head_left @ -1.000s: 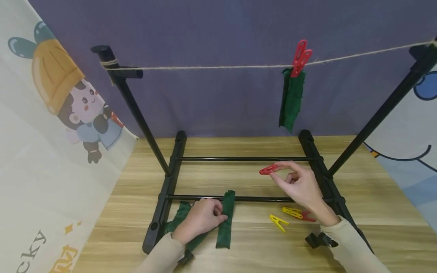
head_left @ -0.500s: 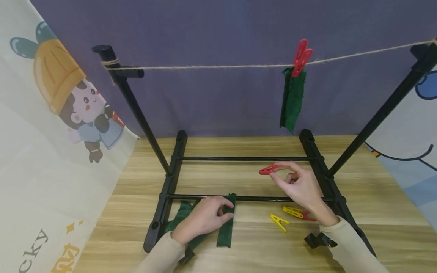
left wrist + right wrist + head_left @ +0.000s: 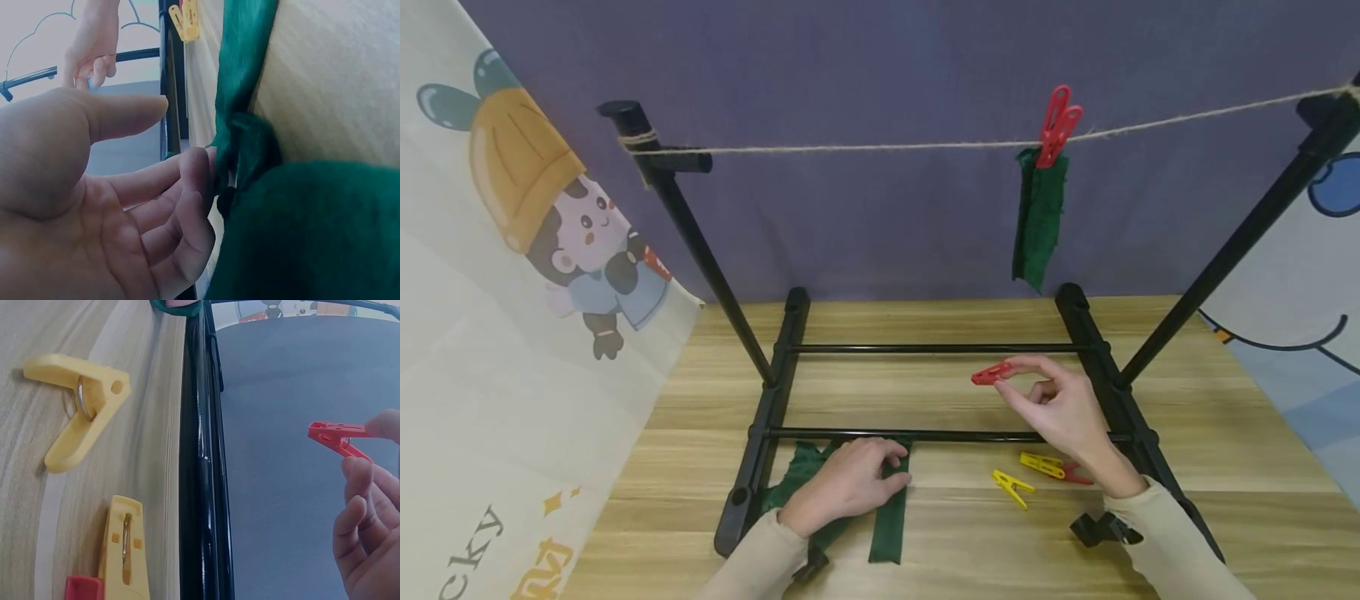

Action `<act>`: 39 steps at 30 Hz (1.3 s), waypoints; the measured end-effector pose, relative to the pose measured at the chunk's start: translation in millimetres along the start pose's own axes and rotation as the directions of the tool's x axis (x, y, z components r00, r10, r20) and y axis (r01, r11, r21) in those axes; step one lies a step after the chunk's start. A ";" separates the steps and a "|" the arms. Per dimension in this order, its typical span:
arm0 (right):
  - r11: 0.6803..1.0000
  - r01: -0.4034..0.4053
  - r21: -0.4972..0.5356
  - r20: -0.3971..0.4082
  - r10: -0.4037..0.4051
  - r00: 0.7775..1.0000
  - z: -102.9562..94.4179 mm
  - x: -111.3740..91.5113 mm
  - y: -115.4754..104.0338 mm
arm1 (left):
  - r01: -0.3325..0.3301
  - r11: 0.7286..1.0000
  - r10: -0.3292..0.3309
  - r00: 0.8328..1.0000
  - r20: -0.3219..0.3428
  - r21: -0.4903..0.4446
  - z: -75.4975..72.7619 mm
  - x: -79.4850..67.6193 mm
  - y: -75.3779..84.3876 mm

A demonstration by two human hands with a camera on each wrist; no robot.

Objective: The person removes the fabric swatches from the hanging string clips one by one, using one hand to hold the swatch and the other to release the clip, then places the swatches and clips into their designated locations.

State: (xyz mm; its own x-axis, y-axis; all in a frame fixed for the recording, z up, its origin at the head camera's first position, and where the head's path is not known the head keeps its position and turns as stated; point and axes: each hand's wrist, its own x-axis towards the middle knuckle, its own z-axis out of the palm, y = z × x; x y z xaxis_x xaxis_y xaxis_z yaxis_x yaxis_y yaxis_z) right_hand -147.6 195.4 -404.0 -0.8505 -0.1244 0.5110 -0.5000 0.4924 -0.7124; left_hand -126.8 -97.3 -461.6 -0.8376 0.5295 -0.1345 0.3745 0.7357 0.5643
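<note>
My right hand (image 3: 1063,412) pinches a red clothespin (image 3: 987,374) between thumb and index finger, above the table inside the frame. In the right wrist view the clothespin (image 3: 340,434) points away from the fingertips. Lower left, my left hand (image 3: 848,485) lies over a narrow green cloth strip (image 3: 889,529), partly hiding it. The left wrist view has its thumb standing apart and its fingers loosely bent, with fingertips at the green cloth (image 3: 244,56). More green cloth (image 3: 797,479) lies under and beside that hand. Another green cloth (image 3: 1040,225) hangs from the string (image 3: 850,149) by a red clothespin (image 3: 1058,129).
Two yellow clothespins, one spread (image 3: 1011,487) and one flatter (image 3: 1040,465), lie right of the strip with a red clothespin (image 3: 1077,474). A black frame has crossbars (image 3: 940,349) and two slanted posts (image 3: 700,242). A purple backdrop (image 3: 865,233) stands behind.
The green strip has dropped and slid toward me, its far end now down by the crossbar. My left fingers have spread over it. The right hand keeps the red clothespin in nearly the same spot.
</note>
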 end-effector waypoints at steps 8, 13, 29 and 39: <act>1.000 -0.003 -0.005 -0.001 0.003 1.000 -0.6 -0.5 0.7 | 0.014 1.000 -0.013 1.000 0.018 -0.006 2.7 0.3 -0.2; 1.000 -0.003 -0.014 -0.006 0.003 1.000 -0.8 -0.7 1.3 | -0.016 0.996 0.016 1.000 0.006 0.089 0.5 -5.0 5.7; 1.000 -0.030 0.005 0.011 0.030 0.999 -7.8 -2.2 4.0 | -0.021 0.988 0.014 0.999 0.048 0.151 -8.2 -11.0 11.5; 0.994 -0.102 -0.026 0.187 0.105 0.977 -23.2 -9.8 8.0 | -0.047 0.988 0.039 0.997 0.063 0.144 -12.8 -11.7 9.2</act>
State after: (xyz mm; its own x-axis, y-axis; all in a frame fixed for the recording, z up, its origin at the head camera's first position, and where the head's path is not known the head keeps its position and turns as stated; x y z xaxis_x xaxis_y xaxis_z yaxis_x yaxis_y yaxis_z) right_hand -139.5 220.6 -403.6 -0.9137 -0.2306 0.3347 -0.4065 0.5244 -0.7482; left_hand -118.6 -102.2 -444.4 -0.7960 0.5829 -0.1633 0.4671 0.7630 0.4468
